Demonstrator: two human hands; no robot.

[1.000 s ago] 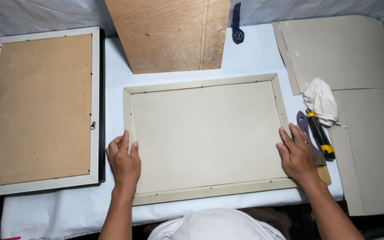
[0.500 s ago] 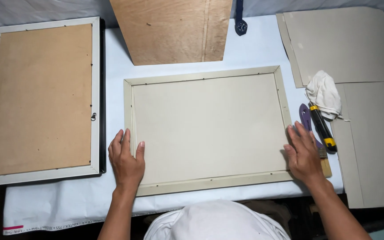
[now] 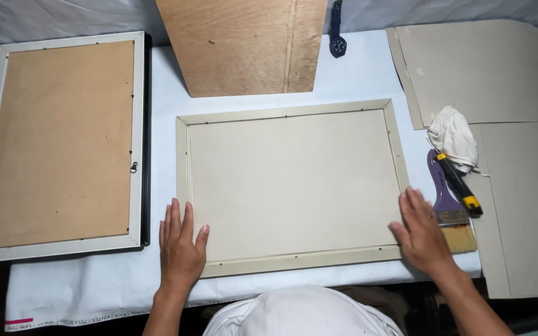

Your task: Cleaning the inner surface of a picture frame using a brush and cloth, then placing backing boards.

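Note:
A cream picture frame [image 3: 291,109] lies face down in the middle of the white-covered table [image 3: 157,99], with a grey backing board [image 3: 294,183] set inside it. My left hand [image 3: 180,246] rests flat, fingers spread, on the frame's near left corner. At the near right corner my right hand [image 3: 420,233] lies flat on the frame's edge. Neither hand holds anything.
A second frame [image 3: 57,140] with brown backing lies face down at the left. A plywood sheet [image 3: 244,43] sits at the back, a dark wristwatch [image 3: 336,31] beside it. On the right are grey cardboard sheets [image 3: 487,68], a white rag [image 3: 453,137], a purple-handled brush [image 3: 448,208] and a yellow-black tool [image 3: 459,183].
The hands stay on the frame's near corners; the view has shifted slightly, and the frame appears a little lower in the picture.

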